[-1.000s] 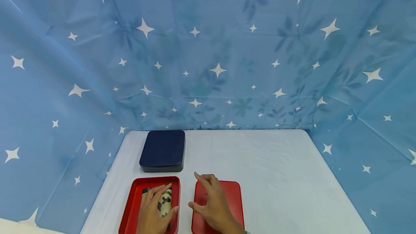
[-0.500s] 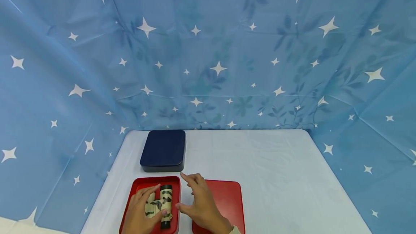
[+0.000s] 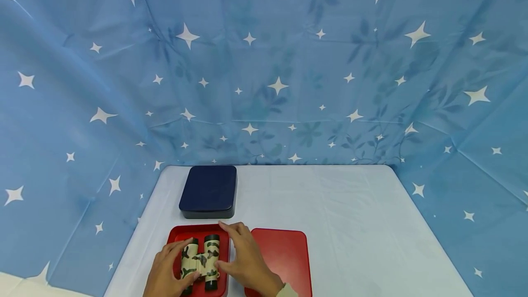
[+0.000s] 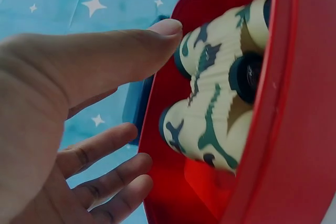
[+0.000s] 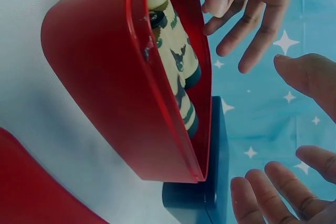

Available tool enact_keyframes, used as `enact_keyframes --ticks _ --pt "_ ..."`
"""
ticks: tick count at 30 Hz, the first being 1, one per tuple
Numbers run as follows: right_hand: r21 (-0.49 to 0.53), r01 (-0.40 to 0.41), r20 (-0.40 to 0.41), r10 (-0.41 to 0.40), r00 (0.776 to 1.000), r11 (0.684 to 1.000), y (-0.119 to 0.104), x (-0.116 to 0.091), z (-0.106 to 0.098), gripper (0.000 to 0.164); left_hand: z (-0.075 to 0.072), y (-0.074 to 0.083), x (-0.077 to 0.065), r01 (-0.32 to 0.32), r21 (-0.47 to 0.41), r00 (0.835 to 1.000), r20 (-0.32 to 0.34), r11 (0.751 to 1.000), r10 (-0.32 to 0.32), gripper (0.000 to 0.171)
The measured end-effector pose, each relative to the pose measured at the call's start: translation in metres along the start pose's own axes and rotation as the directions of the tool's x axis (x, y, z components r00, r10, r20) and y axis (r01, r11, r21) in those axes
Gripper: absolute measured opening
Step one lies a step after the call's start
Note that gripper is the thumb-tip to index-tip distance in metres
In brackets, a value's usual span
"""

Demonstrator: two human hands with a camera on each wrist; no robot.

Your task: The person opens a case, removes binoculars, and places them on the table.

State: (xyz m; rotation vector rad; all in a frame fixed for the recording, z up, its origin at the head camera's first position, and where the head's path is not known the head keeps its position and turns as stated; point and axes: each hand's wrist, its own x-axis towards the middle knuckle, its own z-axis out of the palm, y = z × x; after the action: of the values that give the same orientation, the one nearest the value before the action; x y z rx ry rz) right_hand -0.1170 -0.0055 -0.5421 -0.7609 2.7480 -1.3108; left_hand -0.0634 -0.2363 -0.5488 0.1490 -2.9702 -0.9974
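Note:
Camouflage binoculars (image 3: 211,255) lie in an open red box (image 3: 199,227) at the table's near left. My left hand (image 3: 165,273) hovers over the box's left side, its fingers spread and slightly bent. In the left wrist view, its thumb is near the binoculars (image 4: 210,85) without clearly gripping them. My right hand (image 3: 249,260) hangs over the box's right edge, thumb and fingers apart. From the right wrist view, nothing lies between the right hand's fingers, and the box wall (image 5: 100,72) hides part of the binoculars.
A red lid (image 3: 284,255) lies flat to the right of the box, partly under my right forearm. Behind the box stands a closed navy box (image 3: 209,189). White cloth (image 3: 350,223) covers the table, and a blue star-patterned curtain (image 3: 297,58) surrounds it.
Both hands have moved left. The left hand has shifted off the binoculars, so more of them shows. My right hand has come from above the lid to the box's right edge.

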Motion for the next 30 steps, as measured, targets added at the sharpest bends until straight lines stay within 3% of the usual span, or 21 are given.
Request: enact_keyframes --ticks 5,15,23,30 --pt "-0.027 0.003 0.027 -0.003 1.0 1.0 0.0 0.003 0.007 0.094 -0.002 -0.007 0.0 0.028 0.007 0.999 0.033 1.0 -0.028 0.085" --pt "-0.032 0.065 0.064 -0.063 0.996 0.997 0.0 0.009 0.02 0.091 0.005 -0.022 0.003 -0.018 0.012 0.999 0.03 1.0 0.018 0.083" --pt "-0.026 0.048 0.112 -0.045 0.993 0.999 0.001 0.012 0.028 0.086 0.012 -0.022 0.004 -0.023 0.005 0.999 0.032 1.0 0.022 0.081" --pt "-0.095 0.071 0.116 -0.06 0.991 0.993 0.005 0.013 0.035 0.088 0.014 -0.018 0.006 -0.014 0.038 0.999 0.039 0.999 0.012 0.078"
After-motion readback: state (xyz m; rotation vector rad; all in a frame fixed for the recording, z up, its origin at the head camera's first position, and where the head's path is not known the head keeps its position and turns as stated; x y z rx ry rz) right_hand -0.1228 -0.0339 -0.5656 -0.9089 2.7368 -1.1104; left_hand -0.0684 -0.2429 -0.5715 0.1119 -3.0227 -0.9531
